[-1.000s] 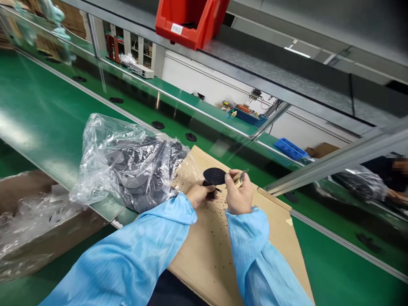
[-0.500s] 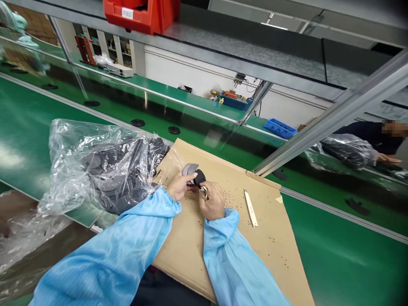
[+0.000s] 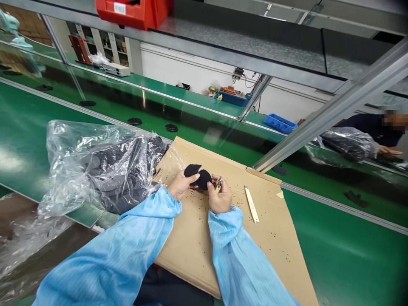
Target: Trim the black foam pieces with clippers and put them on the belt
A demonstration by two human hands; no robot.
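Observation:
My left hand pinches black round plastic parts just above a brown cardboard sheet. My right hand is closed around a small metal tool right beside the parts. A pale flat stick lies on the cardboard to the right of my right hand. Small black flecks are scattered over the cardboard. Both arms wear light blue sleeves.
A clear plastic bag full of dark grey parts lies left of the cardboard. The green conveyor belt carries several black parts. A red bin sits on the upper shelf. Another person works at far right with a bag.
The stick that my right hand held a second ago now lies on the cardboard. My right hand has drawn in close to the black parts, which my left hand has turned.

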